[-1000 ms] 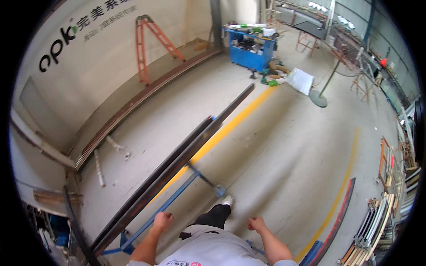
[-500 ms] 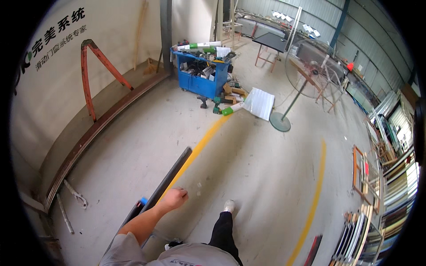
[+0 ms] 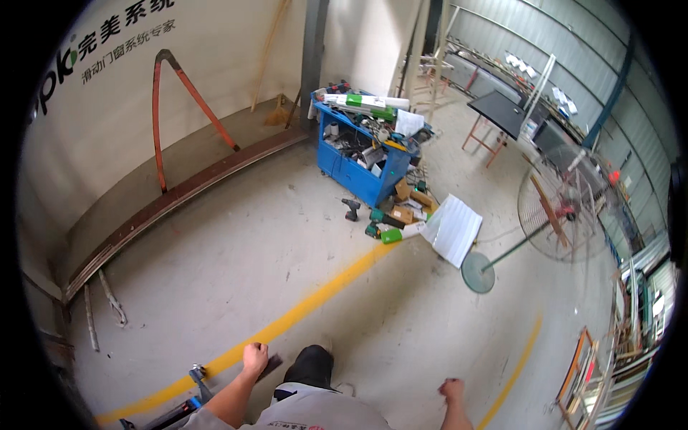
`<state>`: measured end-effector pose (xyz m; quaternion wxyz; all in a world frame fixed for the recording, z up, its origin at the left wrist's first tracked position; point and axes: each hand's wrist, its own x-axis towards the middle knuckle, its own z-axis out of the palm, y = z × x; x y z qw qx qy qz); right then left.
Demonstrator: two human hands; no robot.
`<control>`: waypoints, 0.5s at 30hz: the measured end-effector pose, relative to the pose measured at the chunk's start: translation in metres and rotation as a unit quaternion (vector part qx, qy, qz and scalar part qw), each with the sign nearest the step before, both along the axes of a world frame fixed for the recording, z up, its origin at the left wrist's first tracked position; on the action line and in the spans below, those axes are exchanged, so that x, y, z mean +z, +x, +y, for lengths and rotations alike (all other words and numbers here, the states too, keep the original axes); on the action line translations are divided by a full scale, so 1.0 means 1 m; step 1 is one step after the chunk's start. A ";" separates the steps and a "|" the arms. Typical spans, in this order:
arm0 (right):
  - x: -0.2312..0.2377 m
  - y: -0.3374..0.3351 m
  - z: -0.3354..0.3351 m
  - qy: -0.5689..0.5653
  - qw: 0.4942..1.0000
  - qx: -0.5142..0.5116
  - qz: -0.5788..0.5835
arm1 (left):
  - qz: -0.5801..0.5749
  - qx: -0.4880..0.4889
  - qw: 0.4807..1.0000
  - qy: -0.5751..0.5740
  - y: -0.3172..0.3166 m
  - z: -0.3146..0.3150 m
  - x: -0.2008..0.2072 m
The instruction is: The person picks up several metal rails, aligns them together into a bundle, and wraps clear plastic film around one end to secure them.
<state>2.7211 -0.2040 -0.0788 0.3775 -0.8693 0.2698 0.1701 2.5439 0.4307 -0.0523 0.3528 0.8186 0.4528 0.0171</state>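
My left hand (image 3: 256, 357) is curled into a fist at the lower middle, and no held thing shows in it. A short dark piece (image 3: 271, 367) appears just right of that wrist; whether it joins the dark bar (image 3: 188, 407) left of my forearm is hidden. Beside this bar stands a metal fitting (image 3: 198, 374), also near the forearm. Farther right, my right hand (image 3: 451, 389) hangs over the grey floor with its fingers curled in. What it holds, if anything, is too small to make out.
A blue tool cart (image 3: 351, 168) stands ahead, heaped with tools and packages. Cordless drills (image 3: 373, 222), cartons (image 3: 403, 213) and a white sheet (image 3: 453, 231) lie by it. A pedestal fan (image 3: 479, 272) stands to the right. An orange A-shaped frame (image 3: 157, 129) leans at the left wall.
The view has turned left, and the cart and fan now sit farther right and lower. My left hand is lower and further left in view. My right hand has come into sight.
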 end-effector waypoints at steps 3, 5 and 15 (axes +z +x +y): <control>0.029 0.148 0.023 0.090 0.987 -0.074 -0.111 | 0.003 0.026 0.997 -0.072 0.077 0.031 -0.033; 0.036 0.247 0.086 0.135 0.985 -0.030 -0.101 | -0.047 0.053 0.991 -0.117 0.131 0.056 -0.088; 0.007 0.413 0.497 0.029 0.890 0.422 0.171 | -0.075 0.090 0.968 -0.221 0.243 0.119 -0.056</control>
